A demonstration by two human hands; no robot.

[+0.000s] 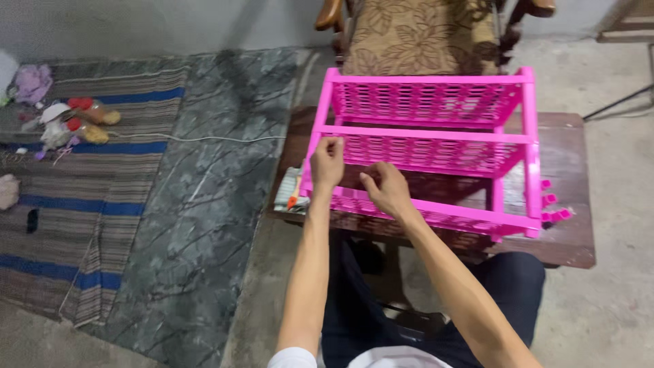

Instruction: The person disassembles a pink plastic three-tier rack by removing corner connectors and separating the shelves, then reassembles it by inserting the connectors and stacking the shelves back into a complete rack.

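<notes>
Resting on a dark brown wooden desk (569,238), a bright pink plastic rack with perforated lattice shelves (426,140) lies tipped on its side, its posts and three shelf panels already joined into one frame. The left hand (327,162) curls its fingers pinched against the near-left upright post, while the right hand (387,189) presses bent fingers onto the lowest shelf edge just beside it. Judging by the several small pink plastic connector pieces (553,208) lying loose near the frame's right end, the assembly looks mostly done, with some fittings left. A folded paper sheet with an orange-handled tool (291,194) lies at the desk's left edge. Behind stands a floral cushioned wooden chair (419,34).
</notes>
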